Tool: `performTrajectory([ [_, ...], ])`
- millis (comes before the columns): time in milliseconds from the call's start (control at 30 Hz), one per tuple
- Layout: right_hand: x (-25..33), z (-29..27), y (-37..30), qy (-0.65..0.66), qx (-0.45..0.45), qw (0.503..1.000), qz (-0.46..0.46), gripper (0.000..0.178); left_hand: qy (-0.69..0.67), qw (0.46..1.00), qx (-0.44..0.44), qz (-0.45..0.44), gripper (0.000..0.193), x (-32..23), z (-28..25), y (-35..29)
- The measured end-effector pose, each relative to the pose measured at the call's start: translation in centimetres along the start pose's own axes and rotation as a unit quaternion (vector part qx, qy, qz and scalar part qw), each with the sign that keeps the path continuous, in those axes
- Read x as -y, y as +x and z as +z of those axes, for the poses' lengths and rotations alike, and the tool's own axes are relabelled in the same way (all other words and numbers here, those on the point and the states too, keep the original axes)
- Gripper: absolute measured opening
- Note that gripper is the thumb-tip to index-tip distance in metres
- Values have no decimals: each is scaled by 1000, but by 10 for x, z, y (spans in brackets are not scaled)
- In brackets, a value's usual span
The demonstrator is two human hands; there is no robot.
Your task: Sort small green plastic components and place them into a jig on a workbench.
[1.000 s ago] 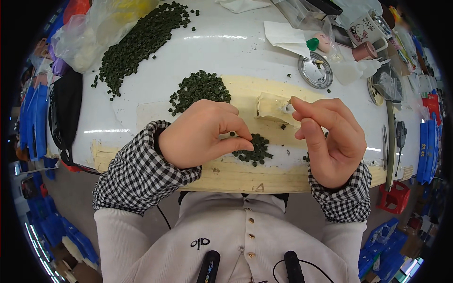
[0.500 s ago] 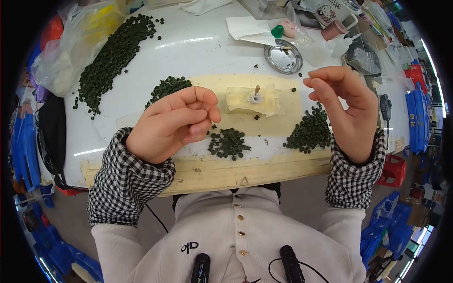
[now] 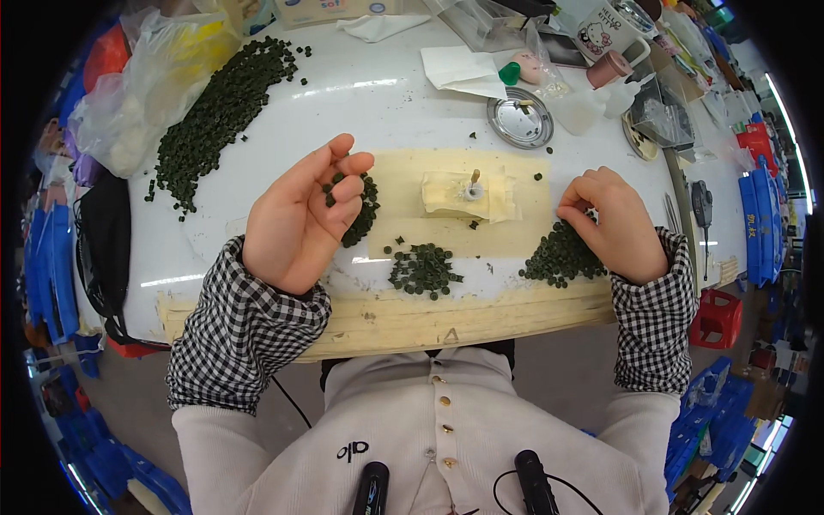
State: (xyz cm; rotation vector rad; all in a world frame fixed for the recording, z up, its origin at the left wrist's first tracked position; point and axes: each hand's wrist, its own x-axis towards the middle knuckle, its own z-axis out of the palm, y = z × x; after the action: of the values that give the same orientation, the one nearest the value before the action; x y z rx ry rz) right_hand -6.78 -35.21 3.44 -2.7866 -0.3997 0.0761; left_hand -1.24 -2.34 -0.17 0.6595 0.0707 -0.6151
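Note:
My left hand (image 3: pixel 305 210) hovers over the left pile of small dark green pieces (image 3: pixel 367 213), palm up. Its fingers are half curled and apart, and dark pieces show through the gaps between them. My right hand (image 3: pixel 614 225) bends down over the right pile of similar pieces (image 3: pixel 558 257). Its thumb and forefinger come together at the pile's far edge; whatever is between the tips is hidden. Between my hands sits a cream, tape-covered block (image 3: pixel 442 196) with a short brown pin (image 3: pixel 475 178) standing up from a pale ring.
Another small pile (image 3: pixel 424 273) lies near the wooden table edge (image 3: pixel 386 324). A long heap of dark pieces (image 3: pixel 215 107) is at the far left, beside plastic bags (image 3: pixel 129 112). A round metal dish (image 3: pixel 519 120), white paper (image 3: pixel 462 70), and a mug (image 3: pixel 608 30) stand at the back.
My right hand has come down from above the table to the right pile, its fingers closing together. My left hand has turned palm up and uncurled somewhat. The view has shifted slightly.

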Motion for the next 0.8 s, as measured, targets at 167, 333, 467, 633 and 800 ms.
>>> performTrajectory([
  [167,5,9,1,-1,-50,999,19,10,31,997,-64,21,32,1,17,-2],
  [333,8,4,-3,43,-22,999,11,7,-27,995,98,6,38,-1,-2,-3],
  [467,2,7,-4,42,-17,999,15,6,50,996,-67,21,38,7,24,-4],
  [633,1,7,1,79,-42,996,5,6,68,997,-48,5,32,5,25,-7],
  [800,4,0,-1,146,-63,987,17,7,91,995,8,-48,29,4,16,-8],
])
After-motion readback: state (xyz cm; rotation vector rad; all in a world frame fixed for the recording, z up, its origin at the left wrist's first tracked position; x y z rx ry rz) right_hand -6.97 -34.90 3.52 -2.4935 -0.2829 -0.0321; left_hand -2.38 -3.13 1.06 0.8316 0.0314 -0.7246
